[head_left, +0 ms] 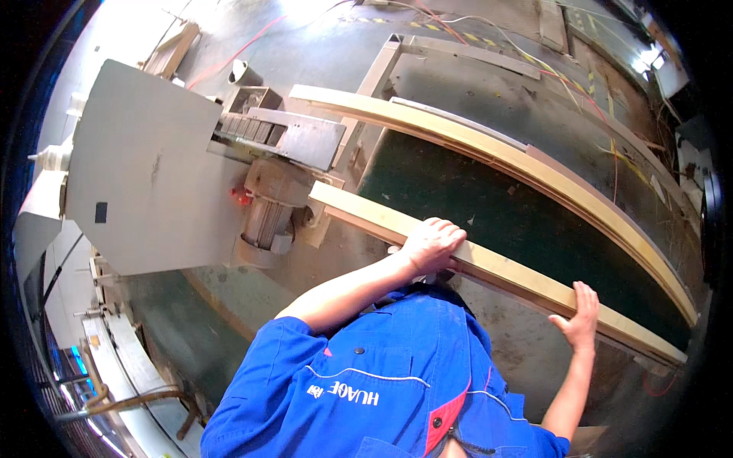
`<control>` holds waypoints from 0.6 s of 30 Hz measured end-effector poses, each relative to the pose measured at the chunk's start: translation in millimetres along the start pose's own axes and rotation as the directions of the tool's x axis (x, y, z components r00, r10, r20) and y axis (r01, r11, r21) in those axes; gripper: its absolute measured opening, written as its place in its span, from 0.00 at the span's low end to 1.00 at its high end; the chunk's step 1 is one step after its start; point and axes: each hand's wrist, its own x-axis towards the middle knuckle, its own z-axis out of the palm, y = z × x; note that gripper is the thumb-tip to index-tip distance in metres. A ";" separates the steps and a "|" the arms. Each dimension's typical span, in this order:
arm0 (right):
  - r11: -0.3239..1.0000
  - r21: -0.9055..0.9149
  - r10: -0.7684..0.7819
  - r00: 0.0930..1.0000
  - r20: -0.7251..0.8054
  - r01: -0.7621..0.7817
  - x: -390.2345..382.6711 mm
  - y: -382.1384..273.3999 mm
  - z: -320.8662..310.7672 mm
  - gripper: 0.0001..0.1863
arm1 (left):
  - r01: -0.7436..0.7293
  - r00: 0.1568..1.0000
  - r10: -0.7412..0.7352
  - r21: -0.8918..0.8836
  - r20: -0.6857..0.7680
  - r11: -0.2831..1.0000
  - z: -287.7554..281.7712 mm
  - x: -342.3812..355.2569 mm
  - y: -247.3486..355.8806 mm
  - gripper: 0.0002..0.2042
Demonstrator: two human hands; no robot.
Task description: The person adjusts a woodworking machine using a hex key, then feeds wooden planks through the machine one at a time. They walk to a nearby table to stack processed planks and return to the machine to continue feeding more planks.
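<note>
I hold a long pale wooden beam point(517, 278) that runs across in front of my body, down from left to right. My left hand point(433, 243) is closed over it left of its middle, fingers over the upper face. My right hand point(579, 315) grips it nearer the right end, fingers on the far side and thumb on the near side. A second long wooden beam point(473, 137) lies farther off, roughly parallel, beside a thinner greyish strip.
A large grey machine panel point(145, 168) is at the left, with a metal slide point(294, 137) and a motor point(263, 217). A metal frame point(473, 53), hoses point(271, 23) and a bucket point(243, 72) are beyond. More machinery point(114, 359) stands at the lower left.
</note>
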 end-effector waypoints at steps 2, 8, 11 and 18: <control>0.991 0.023 -0.129 0.992 0.004 0.129 23.2 -32.0 8.6 0.52 | 0.085 0.992 -0.079 -0.059 0.101 0.995 -4.3 -4.1 6.7 0.34; 0.978 0.091 -0.185 0.982 -0.030 0.187 35.4 -62.8 36.4 0.42 | 0.194 0.960 -0.206 -0.081 -0.188 0.978 -37.1 -51.6 -38.1 0.38; 0.985 0.078 -0.153 0.988 -0.025 0.155 35.7 -70.2 32.6 0.39 | 0.610 0.628 -0.451 0.041 -0.634 0.791 -65.0 -109.8 -100.7 0.36; 0.961 0.112 -0.249 0.967 -0.056 0.254 66.3 -137.6 41.7 0.37 | 0.372 0.316 -0.935 -0.927 0.164 -0.037 -57.4 -173.4 -177.2 0.12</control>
